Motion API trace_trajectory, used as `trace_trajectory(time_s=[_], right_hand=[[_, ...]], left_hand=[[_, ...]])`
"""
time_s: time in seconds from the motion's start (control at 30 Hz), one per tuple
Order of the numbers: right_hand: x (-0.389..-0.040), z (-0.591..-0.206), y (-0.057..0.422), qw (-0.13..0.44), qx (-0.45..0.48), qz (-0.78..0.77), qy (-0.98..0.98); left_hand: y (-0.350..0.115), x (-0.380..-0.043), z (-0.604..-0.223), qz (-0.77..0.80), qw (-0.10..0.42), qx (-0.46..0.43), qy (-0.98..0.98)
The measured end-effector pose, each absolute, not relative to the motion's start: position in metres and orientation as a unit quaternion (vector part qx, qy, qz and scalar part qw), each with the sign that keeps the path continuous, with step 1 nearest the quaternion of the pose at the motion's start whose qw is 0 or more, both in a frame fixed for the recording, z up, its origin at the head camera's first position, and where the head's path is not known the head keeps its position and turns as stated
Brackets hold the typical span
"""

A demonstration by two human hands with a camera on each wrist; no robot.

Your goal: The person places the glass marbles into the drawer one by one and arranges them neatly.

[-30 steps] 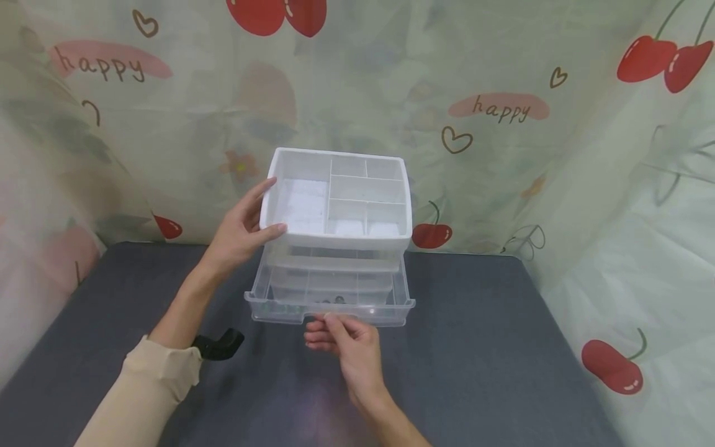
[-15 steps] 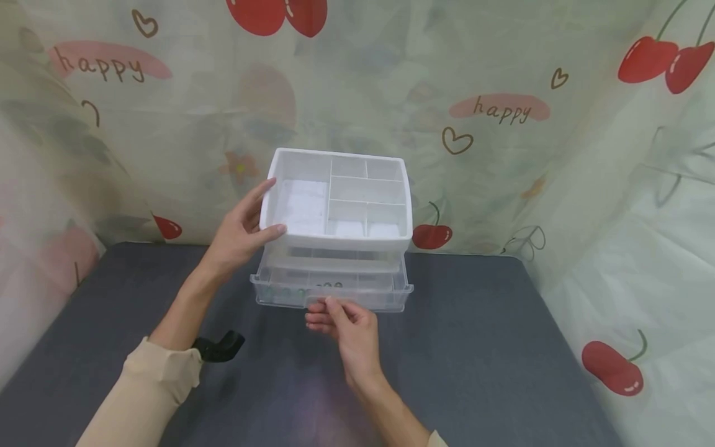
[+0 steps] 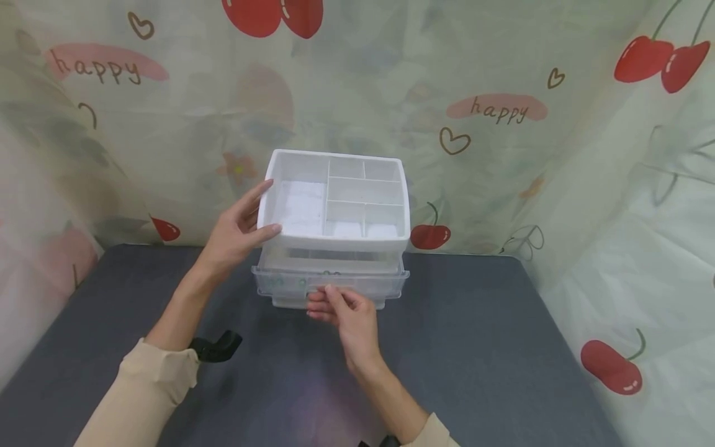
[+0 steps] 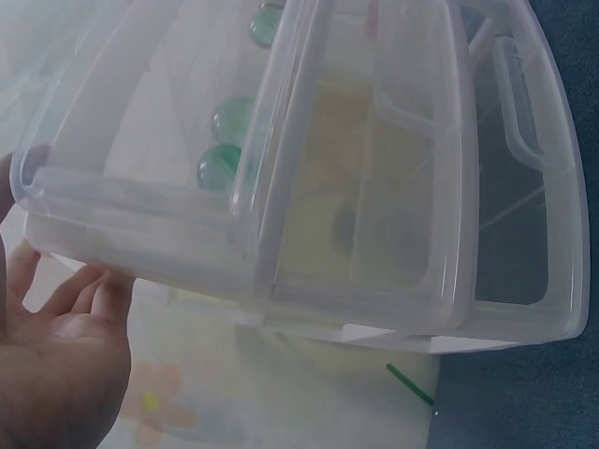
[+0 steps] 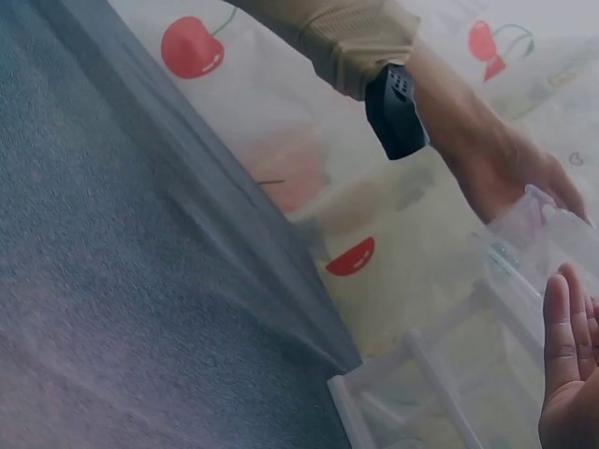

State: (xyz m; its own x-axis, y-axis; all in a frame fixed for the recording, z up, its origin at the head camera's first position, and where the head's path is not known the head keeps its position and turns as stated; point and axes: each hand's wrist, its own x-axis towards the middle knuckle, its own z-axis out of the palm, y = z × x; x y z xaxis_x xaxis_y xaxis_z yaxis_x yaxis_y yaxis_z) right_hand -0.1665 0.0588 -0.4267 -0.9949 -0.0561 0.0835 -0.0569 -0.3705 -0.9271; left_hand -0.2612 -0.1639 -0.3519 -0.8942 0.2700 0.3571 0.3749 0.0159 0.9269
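A white desktop drawer organizer (image 3: 335, 242) stands on the dark table, its top tray split into several compartments. My left hand (image 3: 234, 233) grips the top's left side, thumb at the front and fingers along the side. Below, a clear drawer (image 3: 363, 285) juts a little out of the front. At the drawer's front middle, my right hand (image 3: 352, 316) pinches the edge between thumb and fingers. In the left wrist view, several green glass marbles (image 4: 221, 168) lie inside the clear drawer. Only part of the right hand (image 5: 571, 365) shows in its wrist view.
The dark cloth-covered table (image 3: 475, 347) spreads around the organizer. Right behind it hangs a pale curtain (image 3: 357, 81) with cherry prints. A black strap mount (image 3: 218, 346) sits on the left wrist, near the sleeve (image 3: 139, 391).
My right hand has moved forward, and the clear drawer has slid inward under the top with it. The marbles have shifted in view. My left hand keeps its grip on the organizer.
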Motion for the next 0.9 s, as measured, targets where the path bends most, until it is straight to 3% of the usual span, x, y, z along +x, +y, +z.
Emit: trace_trajectory(time_s=[0.9], right_hand=[[-0.203,-0.420,0.066,-0.034,0.058,0.811,-0.582]], left_hand=[[-0.166,-0.262,-0.353,-0.691,0.024,-0.205,-0.693]])
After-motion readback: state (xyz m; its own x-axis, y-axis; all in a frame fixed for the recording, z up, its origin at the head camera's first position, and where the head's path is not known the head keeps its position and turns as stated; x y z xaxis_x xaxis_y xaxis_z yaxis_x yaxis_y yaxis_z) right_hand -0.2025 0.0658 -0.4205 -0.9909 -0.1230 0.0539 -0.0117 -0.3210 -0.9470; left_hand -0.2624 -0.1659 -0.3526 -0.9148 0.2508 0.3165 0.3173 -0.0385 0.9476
